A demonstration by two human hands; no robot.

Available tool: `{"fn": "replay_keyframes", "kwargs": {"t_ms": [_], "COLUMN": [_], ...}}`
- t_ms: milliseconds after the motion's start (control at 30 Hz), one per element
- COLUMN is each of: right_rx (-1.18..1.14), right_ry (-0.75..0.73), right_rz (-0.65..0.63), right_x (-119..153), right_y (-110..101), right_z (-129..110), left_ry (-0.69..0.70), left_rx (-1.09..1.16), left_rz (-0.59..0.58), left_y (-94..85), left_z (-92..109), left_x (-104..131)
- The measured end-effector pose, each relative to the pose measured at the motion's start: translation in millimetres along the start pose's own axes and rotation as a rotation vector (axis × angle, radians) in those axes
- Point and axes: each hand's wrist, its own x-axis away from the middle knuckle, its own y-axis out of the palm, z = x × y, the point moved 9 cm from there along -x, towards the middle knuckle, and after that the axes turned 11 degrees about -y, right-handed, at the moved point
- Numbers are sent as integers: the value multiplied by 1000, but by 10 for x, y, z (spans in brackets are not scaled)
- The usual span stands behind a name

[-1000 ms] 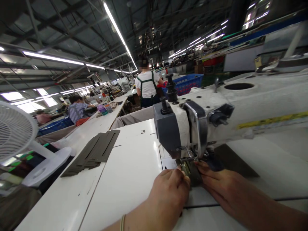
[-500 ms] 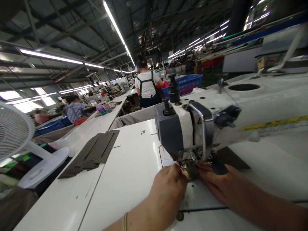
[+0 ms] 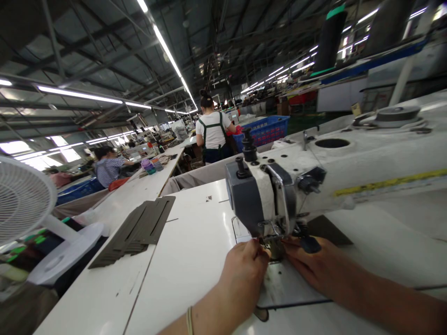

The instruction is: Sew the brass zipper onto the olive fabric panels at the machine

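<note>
Two hands work at one sewing machine (image 3: 314, 181). The left hand (image 3: 244, 274) is nearest to the camera; its fingers are curled and pinched together at the small dark piece (image 3: 275, 249) that lies under the needle area of the machine. The right hand (image 3: 312, 267) lies flat on the other side of the same piece, fingertips touching it; I cannot tell if it grips or only presses. So the piece is between the two hands, just in front of the fingertips, and most of it is hidden by the machine head. One thin dark cord (image 3: 296, 303) runs across the white table (image 3: 195, 251) below the hands. Further left lies one stack of grey strips (image 3: 139, 228), and one white fan (image 3: 24, 200) stands at the table edge. Far behind, one blue basket (image 3: 267, 130) stands beside a standing person (image 3: 212, 132), and a seated person (image 3: 108, 165) is at the left bench.
</note>
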Motion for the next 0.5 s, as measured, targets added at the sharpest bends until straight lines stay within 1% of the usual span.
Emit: {"fn": "replay_keyframes", "kwargs": {"t_ms": [133, 333, 433, 500], "right_rx": [19, 27, 23, 17], "right_ry": [3, 4, 0, -32], "right_rz": [-9, -76, -52, -29], "right_x": [30, 56, 35, 9], "right_y": [14, 66, 44, 15], "right_z": [14, 33, 3, -44], "left_ry": [15, 7, -1, -11], "left_rx": [43, 75, 94, 108], "left_rz": [4, 20, 56, 82], "left_y": [-17, -17, -7, 7], "left_z": [-9, -30, -40, -59], "left_x": [8, 10, 11, 15]}}
